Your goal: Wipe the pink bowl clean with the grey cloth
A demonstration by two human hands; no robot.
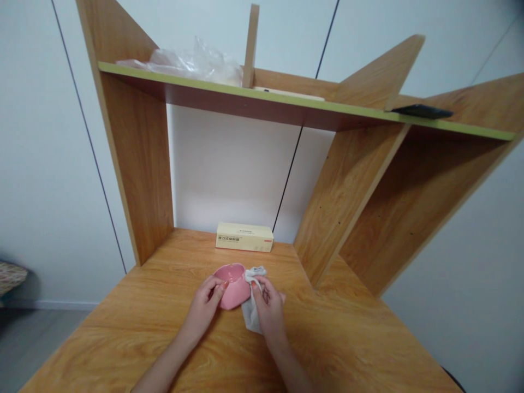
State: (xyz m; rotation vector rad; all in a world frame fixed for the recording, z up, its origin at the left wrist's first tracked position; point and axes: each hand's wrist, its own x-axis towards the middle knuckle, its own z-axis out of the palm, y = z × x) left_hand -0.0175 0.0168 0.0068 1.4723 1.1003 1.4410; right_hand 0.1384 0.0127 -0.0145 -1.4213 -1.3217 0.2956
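Note:
A pink bowl (234,293) is tilted toward me above the wooden desk, its hollow partly showing. My left hand (208,300) grips its left rim, thumb on the near side and fingers behind. On the bowl's right side, my right hand (267,305) is closed on a thin whitish cloth (251,316) that touches the rim and hangs down below the fingers. A small bit of pink shows just right of my right hand; whether it belongs to the bowl I cannot tell.
A cream-coloured box (244,238) with printed lettering lies at the back of the desk (123,344). Above it runs a shelf (286,103) bearing a crumpled clear plastic bag (196,64) and a flat dark object (423,111). A wooden upright (347,191) stands on the right.

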